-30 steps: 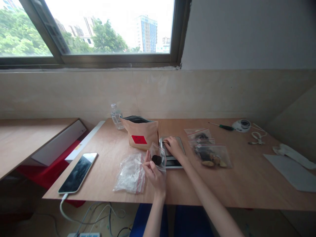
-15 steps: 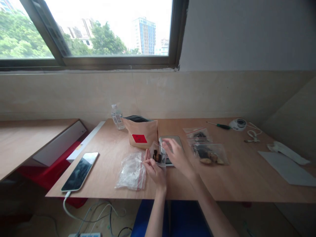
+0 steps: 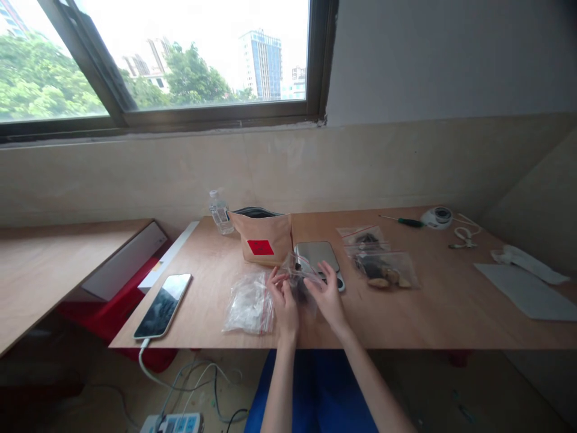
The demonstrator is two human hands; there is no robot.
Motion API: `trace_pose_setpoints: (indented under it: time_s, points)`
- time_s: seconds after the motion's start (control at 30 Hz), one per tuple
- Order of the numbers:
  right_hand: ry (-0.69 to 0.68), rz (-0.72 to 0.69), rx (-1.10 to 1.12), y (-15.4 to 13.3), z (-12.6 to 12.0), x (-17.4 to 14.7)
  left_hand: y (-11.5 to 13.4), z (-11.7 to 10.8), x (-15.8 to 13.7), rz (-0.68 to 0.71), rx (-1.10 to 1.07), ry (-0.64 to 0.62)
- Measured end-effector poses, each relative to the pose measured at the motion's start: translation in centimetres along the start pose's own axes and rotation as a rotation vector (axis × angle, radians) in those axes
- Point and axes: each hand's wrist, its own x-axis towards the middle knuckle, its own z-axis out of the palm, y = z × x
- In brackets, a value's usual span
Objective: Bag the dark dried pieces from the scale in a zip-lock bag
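Now both hands up over the near edge of the counter, sharing one small clear zip bag with dark pieces inside. Left hand pinching the bag's left side, fingers curled; right hand pinching its right side, fingertips on the plastic. Bag held between them, just in front of the flat scale. Just left of the hands, a pile of empty clear bags with red zip strips, lying flat. Behind, a brown paper pouch with a red label, standing open, with a water bottle just beside it. Right of the scale, two filled zip bags lying flat. Near the left edge, a phone on a cable. Far right, a screwdriver and a tape roll.
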Motion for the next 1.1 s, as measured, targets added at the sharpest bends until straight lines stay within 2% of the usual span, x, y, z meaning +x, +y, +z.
trace_pose_setpoints:
  time_s: [0.07,0.13,0.23,0.4,0.5,0.6,0.7,0.83,0.9,1.0,1.03,1.1]
  points:
    - [0.081,0.065,0.071,0.1,0.1,0.0,-0.1,-0.4,0.6,0.004,0.009,-0.107]
    - [0.067,0.121,0.106,-0.2,0.2,-0.3,-0.2,-0.6,1.0,-0.003,0.016,-0.161]
    - [-0.006,0.137,0.119,-0.9,-0.1,-0.8,-0.4,-0.9,1.3,-0.027,0.024,-0.168]
    - [-0.152,0.077,0.103,-2.5,-1.8,-0.7,-0.5,-1.7,1.9,-0.067,0.079,-0.128]
    - [-0.218,0.056,0.12,-3.1,-3.2,-0.2,-0.6,-1.9,2.5,-0.054,0.109,-0.12]
    - [-0.245,0.06,0.165,-3.2,-4.2,0.0,-0.4,-1.5,2.5,-0.029,0.092,-0.166]
    - [-0.199,0.035,0.184,-3.1,-4.4,0.1,0.4,-0.5,1.5,-0.003,0.069,-0.231]
    - [-0.181,-0.08,0.015,-3.3,-4.3,0.1,1.8,0.9,-0.8,0.07,0.05,-0.298]
    - [-0.115,-0.149,-0.08,-3.5,-4.7,0.2,2.1,1.2,-1.3,0.059,0.041,-0.254]
    - [0.055,-0.206,-0.167,-3.6,-5.8,0.4,2.2,1.0,-0.9,0.021,0.027,-0.077]
    - [0.074,-0.207,-0.18,-3.6,-6.1,0.4,2.2,0.9,-0.6,0.016,0.013,-0.046]
    - [0.06,-0.202,-0.183,-3.4,-6.3,0.5,2.3,0.7,-0.1,0.009,-0.021,-0.063]
